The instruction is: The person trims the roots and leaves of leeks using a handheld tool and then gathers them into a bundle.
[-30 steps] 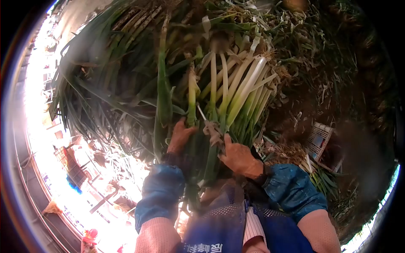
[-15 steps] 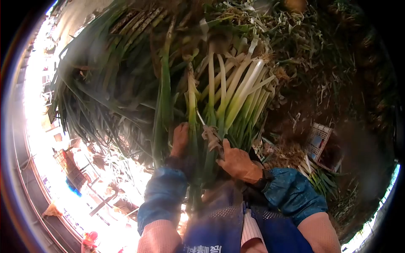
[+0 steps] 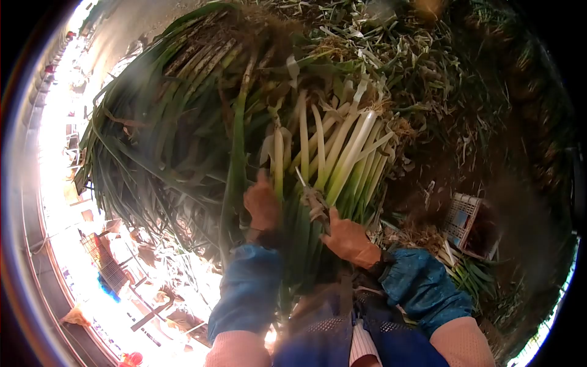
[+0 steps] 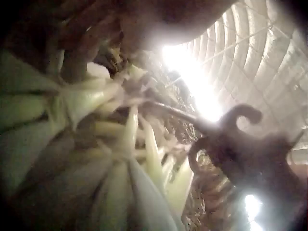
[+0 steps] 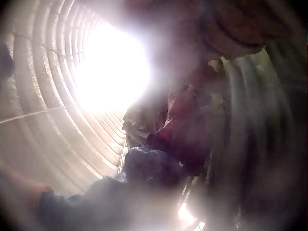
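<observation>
The left hand is at the leaves beside a pale leek stalk; its fingers are blurred, and whether they grip anything is unclear. Curled fingers of the right hand hold a cloth-wrapped handle with a thin metal blade pointing up and left. Several white-stemmed leeks lie fanned out above the right hand. In the left wrist view, the blade reaches toward the leek stems, from the dark wrapped handle. The right wrist view is hazy.
A large heap of leafy leeks spreads at the left. Trimmed leaves and roots cover the ground at the upper right. A wire-sided crate stands at the right, near a small leek bundle.
The left hand has shifted slightly, its fingers now higher by the stalk. That stalk's upper part looks whiter, without the brown husk seen earlier. The right hand and blade have moved slightly right and down.
</observation>
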`<action>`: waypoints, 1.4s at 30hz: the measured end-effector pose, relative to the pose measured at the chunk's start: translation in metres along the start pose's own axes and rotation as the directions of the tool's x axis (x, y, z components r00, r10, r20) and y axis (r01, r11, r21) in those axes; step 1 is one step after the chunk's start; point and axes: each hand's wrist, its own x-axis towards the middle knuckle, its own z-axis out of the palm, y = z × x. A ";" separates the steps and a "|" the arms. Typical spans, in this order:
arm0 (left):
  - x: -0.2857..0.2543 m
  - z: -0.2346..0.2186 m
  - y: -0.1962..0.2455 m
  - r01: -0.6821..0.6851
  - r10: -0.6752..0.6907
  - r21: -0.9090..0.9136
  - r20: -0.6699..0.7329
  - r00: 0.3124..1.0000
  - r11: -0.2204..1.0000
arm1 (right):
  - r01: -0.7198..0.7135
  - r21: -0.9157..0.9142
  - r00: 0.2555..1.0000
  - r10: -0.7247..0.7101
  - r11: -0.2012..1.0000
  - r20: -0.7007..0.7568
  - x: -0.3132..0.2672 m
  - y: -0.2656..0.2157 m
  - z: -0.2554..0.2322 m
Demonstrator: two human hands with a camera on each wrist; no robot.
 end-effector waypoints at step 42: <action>-0.071 0.003 0.018 -0.013 0.078 -0.213 0.300 0.951 0.977 | 0.042 -0.123 0.985 -0.062 0.992 -0.163 0.088 0.004 0.021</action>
